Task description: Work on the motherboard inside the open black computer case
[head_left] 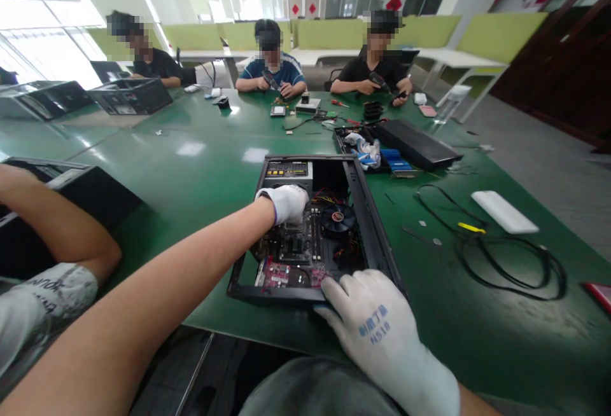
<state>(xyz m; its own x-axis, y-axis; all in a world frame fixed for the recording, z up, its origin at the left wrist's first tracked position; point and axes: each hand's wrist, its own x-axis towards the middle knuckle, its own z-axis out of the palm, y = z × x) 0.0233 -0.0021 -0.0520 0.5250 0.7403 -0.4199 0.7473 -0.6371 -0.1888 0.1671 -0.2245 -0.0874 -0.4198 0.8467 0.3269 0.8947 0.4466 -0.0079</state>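
Observation:
An open black computer case (382, 238) lies on the green table, showing a motherboard (296, 238), a round fan (338, 219), a red card (291, 275) and a power supply (287, 171). My left hand (290, 203), in a white glove, reaches inside the case just below the power supply; its fingertips are hidden. My right hand (365, 317), also gloved, grips the near edge of the case, with the thumb outside and the fingers over the rim.
Green table (191, 180) holds a coiled black cable (510, 276), a white box (505, 211), a yellow tool (471, 228) and an open case with gloves (365, 152). A person's arm (62, 225) is at left; three people sit opposite.

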